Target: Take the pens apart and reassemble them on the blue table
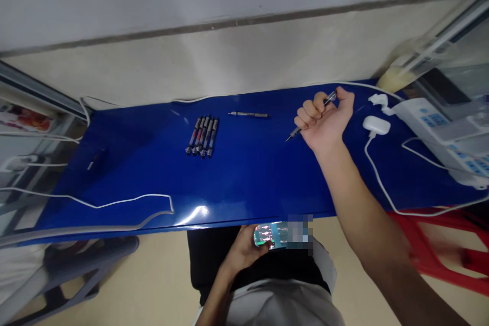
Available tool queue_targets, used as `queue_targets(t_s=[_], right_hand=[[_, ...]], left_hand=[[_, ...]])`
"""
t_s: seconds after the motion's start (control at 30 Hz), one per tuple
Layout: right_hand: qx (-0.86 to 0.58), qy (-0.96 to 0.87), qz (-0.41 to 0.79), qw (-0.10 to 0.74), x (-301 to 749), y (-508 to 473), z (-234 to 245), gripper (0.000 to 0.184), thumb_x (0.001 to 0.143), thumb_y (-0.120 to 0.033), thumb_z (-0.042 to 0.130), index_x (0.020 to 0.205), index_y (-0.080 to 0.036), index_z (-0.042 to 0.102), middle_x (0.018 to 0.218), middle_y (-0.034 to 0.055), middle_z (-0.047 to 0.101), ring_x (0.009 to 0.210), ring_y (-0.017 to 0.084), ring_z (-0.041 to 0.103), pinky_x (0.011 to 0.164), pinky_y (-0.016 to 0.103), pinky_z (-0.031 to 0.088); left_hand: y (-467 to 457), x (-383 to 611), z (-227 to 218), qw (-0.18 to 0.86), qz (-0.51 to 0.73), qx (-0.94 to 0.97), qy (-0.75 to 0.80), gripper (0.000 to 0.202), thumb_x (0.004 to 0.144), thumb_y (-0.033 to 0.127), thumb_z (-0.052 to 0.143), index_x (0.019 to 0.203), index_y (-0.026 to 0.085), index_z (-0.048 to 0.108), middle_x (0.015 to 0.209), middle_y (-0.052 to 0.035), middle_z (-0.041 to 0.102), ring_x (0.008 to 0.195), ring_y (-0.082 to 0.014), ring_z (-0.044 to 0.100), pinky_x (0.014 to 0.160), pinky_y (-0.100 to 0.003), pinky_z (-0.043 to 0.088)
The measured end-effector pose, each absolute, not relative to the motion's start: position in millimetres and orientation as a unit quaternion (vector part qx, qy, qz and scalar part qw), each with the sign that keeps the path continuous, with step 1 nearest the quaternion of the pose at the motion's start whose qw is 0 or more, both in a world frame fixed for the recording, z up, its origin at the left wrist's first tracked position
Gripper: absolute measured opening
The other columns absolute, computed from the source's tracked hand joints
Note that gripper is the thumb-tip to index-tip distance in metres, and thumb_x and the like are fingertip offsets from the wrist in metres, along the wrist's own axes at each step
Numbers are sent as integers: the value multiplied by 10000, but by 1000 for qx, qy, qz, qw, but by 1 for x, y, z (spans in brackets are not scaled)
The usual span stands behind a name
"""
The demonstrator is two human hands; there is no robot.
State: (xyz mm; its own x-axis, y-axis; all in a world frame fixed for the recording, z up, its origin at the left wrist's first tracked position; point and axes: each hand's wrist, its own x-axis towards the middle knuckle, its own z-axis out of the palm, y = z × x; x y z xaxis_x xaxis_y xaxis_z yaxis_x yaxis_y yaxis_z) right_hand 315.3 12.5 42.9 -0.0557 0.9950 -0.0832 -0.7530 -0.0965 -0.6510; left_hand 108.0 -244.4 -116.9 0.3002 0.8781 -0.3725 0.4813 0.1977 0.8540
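Observation:
My right hand (pixel 324 119) is closed in a fist round a slim metal screwdriver (pixel 295 133), held over the blue table (pixel 244 173) with its tip pointing down-left. Below the table's front edge, over my lap, my left hand (pixel 244 247) grips an opened phone (pixel 272 235) whose inner parts show. A second slim metal tool (pixel 249 114) lies alone near the table's far edge. Left of it, several pen-like screwdrivers (pixel 202 136) lie side by side in a row.
A white charger (pixel 376 125) with its cable lies right of my right hand. A white power strip (pixel 443 135) sits at the table's right end. A white cable (pixel 126 201) loops along the front left. A red stool (pixel 443 249) stands at the right, a grey chair (pixel 76 275) at the left.

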Motion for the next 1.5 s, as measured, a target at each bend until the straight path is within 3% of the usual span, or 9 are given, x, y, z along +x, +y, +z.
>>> queue_targets(t_s=[0.43,0.73,0.97,1.1,1.23,1.5], right_hand=[[-259,-226,683,644,315,10,45,540,879,-572,498,584,-231,201,448,-55,189,396,96,153,381,260,140],[-247,-232,686,644,316,11,43,525,892,-564,470,569,-233,223,458,-59,171,391,93,143,382,266,120],[-253,-237,688,638,316,12,42,534,884,-583,496,567,-236,242,456,-61,193,389,95,159,384,268,127],[-245,-242,692,635,315,12,42,534,875,-582,518,564,-236,257,455,-62,199,387,95,166,383,264,131],[-248,-243,689,636,315,11,43,537,875,-589,514,564,-236,255,455,-64,197,384,93,163,379,266,133],[-275,-229,692,627,316,10,46,536,878,-597,505,581,-237,241,446,-60,205,382,100,170,373,268,149]], left_hand=[[-261,111,-134,532,250,543,600,355,765,276,702,1116,226,701,1125,-77,689,1079,-262,613,988,-402,477],[-273,118,-164,554,323,419,643,355,724,352,775,1011,165,682,1002,-89,697,938,-225,658,867,-356,529],[-252,128,-132,451,254,557,650,255,761,269,688,1005,198,704,1026,-86,723,1047,-276,650,984,-422,487],[-235,143,-113,394,178,594,679,330,808,348,655,1113,228,696,1142,-99,715,1088,-311,652,988,-439,482],[-227,157,-103,357,117,593,712,396,831,416,645,1177,229,685,1134,-121,722,1170,-334,630,977,-415,488],[-229,162,-105,367,157,567,721,416,807,473,667,1139,225,711,1024,-143,740,1142,-385,632,963,-463,463]])
